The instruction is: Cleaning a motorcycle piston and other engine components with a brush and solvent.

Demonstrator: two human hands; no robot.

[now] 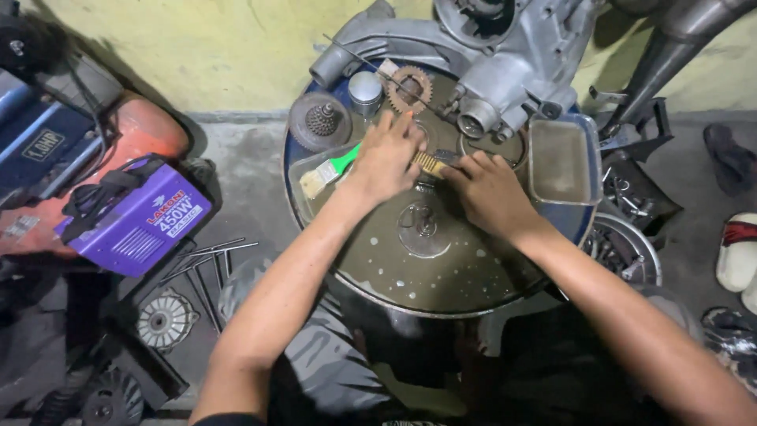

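Your left hand (386, 158) and right hand (489, 189) together pinch a brass part (428, 162) at the drum's (426, 276) twelve o'clock; a brush (327, 172) lies at ten.

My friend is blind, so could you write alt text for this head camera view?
Seen from above, a person's left hand and right hand meet over a small toothed metal part on a round drum top. A green-handled brush, gears and an engine casing lie around them.

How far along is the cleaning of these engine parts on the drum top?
Done: engine case, gear, clutch piece already laid out apart. In hand: left hand and right hand press on a tan-edged ring. Left: green-handled brush lies unused.
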